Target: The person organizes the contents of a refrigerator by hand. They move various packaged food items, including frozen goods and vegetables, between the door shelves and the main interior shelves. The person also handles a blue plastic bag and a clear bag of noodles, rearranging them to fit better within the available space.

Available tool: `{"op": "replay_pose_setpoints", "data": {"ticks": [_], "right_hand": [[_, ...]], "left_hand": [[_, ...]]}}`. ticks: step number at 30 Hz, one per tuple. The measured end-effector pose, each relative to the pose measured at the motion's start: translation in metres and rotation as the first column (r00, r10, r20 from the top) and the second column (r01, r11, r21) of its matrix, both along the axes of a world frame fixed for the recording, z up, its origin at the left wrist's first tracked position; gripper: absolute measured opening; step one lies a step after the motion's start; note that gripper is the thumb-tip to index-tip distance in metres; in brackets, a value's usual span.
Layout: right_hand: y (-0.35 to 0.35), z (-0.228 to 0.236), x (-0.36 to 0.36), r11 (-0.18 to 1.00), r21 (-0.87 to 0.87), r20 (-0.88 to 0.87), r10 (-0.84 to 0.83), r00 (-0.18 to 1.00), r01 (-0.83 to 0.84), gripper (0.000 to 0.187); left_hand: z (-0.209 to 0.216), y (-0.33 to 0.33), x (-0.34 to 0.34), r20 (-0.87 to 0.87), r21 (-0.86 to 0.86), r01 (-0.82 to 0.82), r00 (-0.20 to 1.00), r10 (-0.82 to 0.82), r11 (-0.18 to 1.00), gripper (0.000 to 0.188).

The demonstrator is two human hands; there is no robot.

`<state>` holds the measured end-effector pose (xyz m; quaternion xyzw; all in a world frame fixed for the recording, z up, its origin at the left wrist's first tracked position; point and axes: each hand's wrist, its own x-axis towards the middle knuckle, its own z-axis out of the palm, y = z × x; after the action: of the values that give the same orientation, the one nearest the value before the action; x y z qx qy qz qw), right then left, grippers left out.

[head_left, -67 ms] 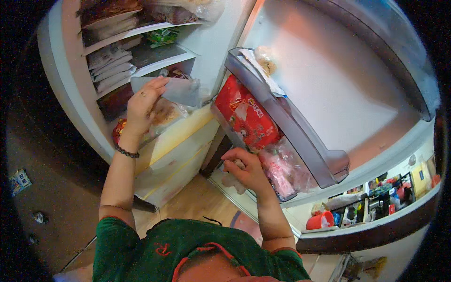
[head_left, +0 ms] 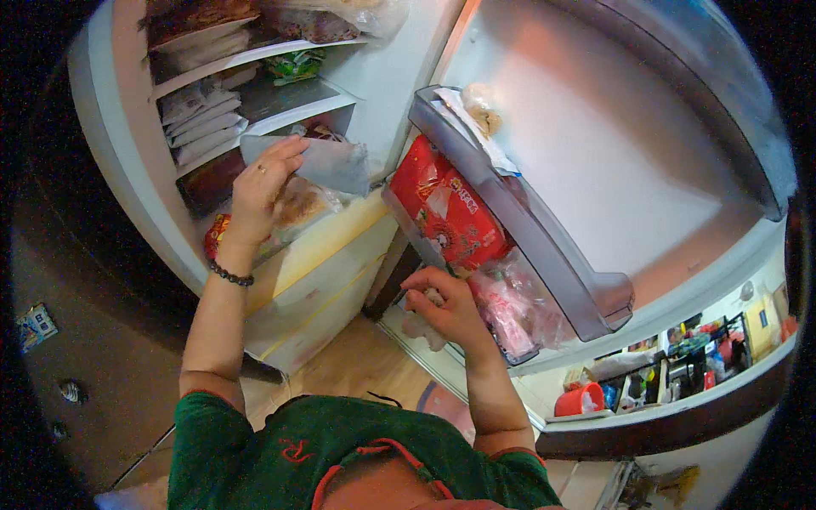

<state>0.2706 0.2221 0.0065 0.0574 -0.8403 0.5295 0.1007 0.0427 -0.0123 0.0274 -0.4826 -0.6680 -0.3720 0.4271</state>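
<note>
At the open lower compartment of the fridge [head_left: 123,119], my left hand [head_left: 262,189] has its fingers closed on the near side of a flat pale-grey piece [head_left: 336,163]. It looks like a thin packet or panel; which, I cannot tell. Below it, a clear plastic bag of tan food [head_left: 299,204] sits in a pale yellow-edged drawer [head_left: 319,242]. My right hand [head_left: 444,304] is curled around a crumpled whitish wad [head_left: 422,330], cloth or plastic, just left of the door's lower bin. Its fingertips are pinched together.
The open door [head_left: 620,127] on the right carries a grey translucent bin [head_left: 544,217] with a red package [head_left: 446,204] and pink plastic bags [head_left: 510,310]. Stacked grey packets [head_left: 202,123] fill a shelf. A counter with a red cup [head_left: 580,399] stands at the lower right.
My left hand and the flat grey piece have shifted slightly to the right, and the piece tilts a little differently. My right hand stays nearly where it was.
</note>
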Motion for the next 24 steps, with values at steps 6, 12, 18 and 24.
{"op": "replay_pose_setpoints", "data": {"ticks": [6,12,18,24], "right_hand": [[-0.007,0.021,0.007,0.991,0.125,-0.106,-0.032,0.994,0.046,0.016],[-0.034,0.154,0.016,0.713,0.341,-0.751,-0.186,0.634,0.613,0.011],[0.043,0.235,-0.069,0.234,0.703,-0.583,-0.349,0.733,0.671,0.032],[0.097,0.208,-0.155,0.206,0.942,-0.193,-0.313,0.93,0.265,0.064]], "left_hand": [[0.035,0.016,0.013,-0.124,0.041,0.024,0.992,-0.019,0.999,0.032],[0.067,0.04,0.003,-0.245,-0.009,0.094,0.965,-0.094,0.995,0.034],[0.087,0.068,-0.01,-0.31,0.089,0.205,0.936,-0.169,0.975,0.033],[0.103,0.077,-0.02,-0.294,0.11,0.239,0.935,-0.198,0.965,0.029]]}}
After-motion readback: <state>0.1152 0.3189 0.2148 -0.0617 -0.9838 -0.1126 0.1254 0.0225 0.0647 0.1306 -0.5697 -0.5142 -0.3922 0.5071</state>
